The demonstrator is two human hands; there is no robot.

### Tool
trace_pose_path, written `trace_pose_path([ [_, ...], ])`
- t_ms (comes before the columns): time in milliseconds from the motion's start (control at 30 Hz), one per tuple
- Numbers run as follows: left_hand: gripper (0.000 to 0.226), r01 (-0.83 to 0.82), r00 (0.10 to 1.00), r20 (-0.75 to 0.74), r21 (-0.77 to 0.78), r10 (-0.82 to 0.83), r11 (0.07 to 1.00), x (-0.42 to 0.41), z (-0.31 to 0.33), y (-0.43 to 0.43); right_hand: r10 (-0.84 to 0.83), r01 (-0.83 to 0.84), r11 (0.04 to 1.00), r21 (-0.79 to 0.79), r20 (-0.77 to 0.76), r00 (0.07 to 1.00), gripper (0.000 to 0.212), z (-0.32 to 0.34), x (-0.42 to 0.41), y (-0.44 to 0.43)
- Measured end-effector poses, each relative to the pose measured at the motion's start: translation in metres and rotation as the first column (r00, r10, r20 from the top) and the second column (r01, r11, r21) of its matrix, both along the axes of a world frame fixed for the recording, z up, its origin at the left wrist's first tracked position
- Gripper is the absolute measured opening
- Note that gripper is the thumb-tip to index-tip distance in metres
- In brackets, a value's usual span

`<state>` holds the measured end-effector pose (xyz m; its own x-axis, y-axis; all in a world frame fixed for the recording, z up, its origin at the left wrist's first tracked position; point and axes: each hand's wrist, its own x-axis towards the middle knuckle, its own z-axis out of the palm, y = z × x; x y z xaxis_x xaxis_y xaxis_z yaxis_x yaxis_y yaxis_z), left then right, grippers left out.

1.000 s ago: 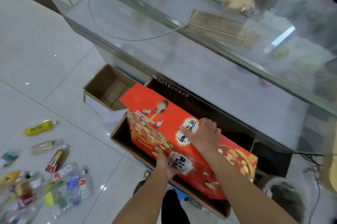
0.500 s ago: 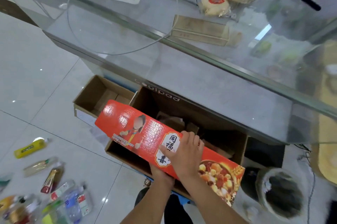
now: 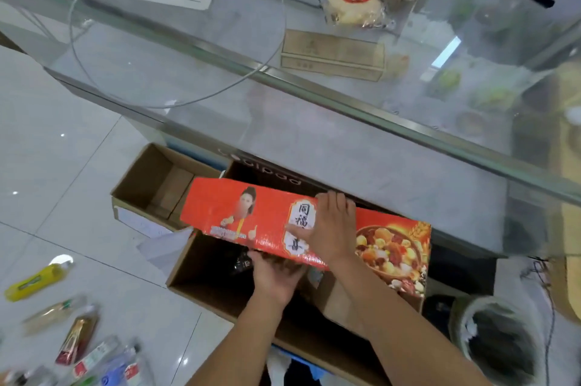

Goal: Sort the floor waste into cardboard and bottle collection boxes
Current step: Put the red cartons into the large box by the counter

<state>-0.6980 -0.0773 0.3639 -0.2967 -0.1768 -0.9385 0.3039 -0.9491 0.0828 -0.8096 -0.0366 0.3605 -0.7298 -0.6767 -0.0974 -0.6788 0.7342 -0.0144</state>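
**Flattened red carton going into the cardboard box**

We are lowering the red carton [image 3: 251, 212] over the large cardboard box [image 3: 201, 291], our landmark here. The carton is lying flat and long across the box's open top, its left end overhanging toward the smaller cardboard box [image 3: 141, 178] just beside the large box on its left. Our right hand [image 3: 330, 234] is pressing on the carton's upper face with fingers spread flat, released rather than clenched. Our left hand [image 3: 276, 275] is reaching under the carton's near edge; its fingers are hidden beneath the panel, so we cannot tell whether it is grasping the edge or only propping it.

To do this step well, we are judging that the carton is longer than the opening is deep, so it should be turned along the large box's long side or tipped end-first, then pushed down evenly. Dark material is already sitting inside the large box, possibly a bag, and may be keeping the carton from settling flat.

Above the large box, the glass tabletop [image 3: 314, 146] is overhanging its far wall, limiting room to lift or swing. Left of the large box, bottles [image 3: 34, 280] are lying scattered on the floor [image 3: 56, 134], not yet sorted. Right of the large box, a lined bin [image 3: 503, 341] is standing close.
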Motion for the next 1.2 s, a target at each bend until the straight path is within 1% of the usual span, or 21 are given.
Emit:
trace_pose_path([
  [67,0.085,0.024,0.999,-0.038,-0.096,-0.028,0.995,0.006,-0.013,-0.02,-0.006,0.006,1.0,-0.004,0.045,0.999,0.092,-0.004,-0.006,-0.015],
  [133,0.083,0.089,0.996,0.01,-0.152,-0.088,0.984,0.011,-0.022,-0.046,-0.018,0.017,1.0,0.017,0.066,0.998,0.094,-0.006,-0.005,-0.027],
  [200,0.078,0.215,0.977,0.041,-0.141,-0.211,0.966,0.008,-0.021,-0.06,-0.03,0.029,0.999,0.038,0.032,0.999,0.09,-0.005,0.005,-0.034],
  [267,0.08,0.277,0.961,0.028,-0.121,-0.275,0.953,0.009,-0.015,-0.059,-0.066,0.067,0.997,0.032,-0.022,0.998,0.082,0.0,0.022,-0.033],
  [367,0.071,0.239,0.969,0.091,-0.122,-0.229,0.963,0.016,-0.014,-0.054,-0.149,0.147,0.989,-0.037,-0.065,0.987,0.076,0.011,0.038,-0.024],
  [433,0.059,0.226,0.971,0.12,-0.158,-0.208,0.961,0.011,-0.004,-0.055,-0.176,0.176,0.984,-0.023,-0.017,0.984,0.074,0.023,0.035,-0.021],
  [500,0.053,0.27,0.955,0.173,-0.182,-0.24,0.945,0.0,0.008,-0.059,-0.216,0.218,0.976,-0.002,0.128,0.968,0.071,0.031,0.02,-0.019],
  [567,0.054,0.305,0.941,0.216,-0.2,-0.261,0.931,-0.007,0.018,-0.062,-0.262,0.279,0.96,-0.014,0.307,0.915,0.064,0.035,0.008,-0.014],
  [633,0.056,0.335,0.928,0.259,-0.263,-0.268,0.905,-0.007,0.026,-0.063,-0.283,0.335,0.941,-0.055,0.418,0.864,0.057,0.037,0.009,-0.006],
  [733,0.055,0.37,0.91,0.309,-0.306,-0.276,0.877,0.001,0.027,-0.062,-0.279,0.363,0.925,-0.109,0.454,0.846,0.048,0.037,0.024,0.0],
  [900,0.054,0.385,0.898,0.366,-0.392,-0.242,0.836,0.024,0.03,-0.066,-0.334,0.425,0.899,-0.111,0.455,0.825,0.043,0.044,0.059,-0.014],
  [1000,0.05,0.412,0.888,0.391,-0.438,-0.244,0.799,0.028,0.028,-0.073,-0.408,0.528,0.843,-0.103,0.519,0.751,0.041,0.043,0.079,-0.01],
  [1067,0.049,0.46,0.868,0.412,-0.459,-0.277,0.76,0.025,0.028,-0.067,-0.42,0.559,0.822,-0.109,0.548,0.724,0.039,0.037,0.081,-0.003],
  [1133,0.049,0.482,0.859,0.417,-0.464,-0.296,0.744,0.021,0.025,-0.061,-0.395,0.53,0.842,-0.103,0.553,0.734,0.037,0.03,0.077,-0.004],
  [1200,0.047,0.466,0.859,0.43,-0.434,-0.278,0.771,0.018,0.019,-0.064,-0.363,0.486,0.869,-0.093,0.548,0.754,0.038,0.025,0.072,-0.013],
])
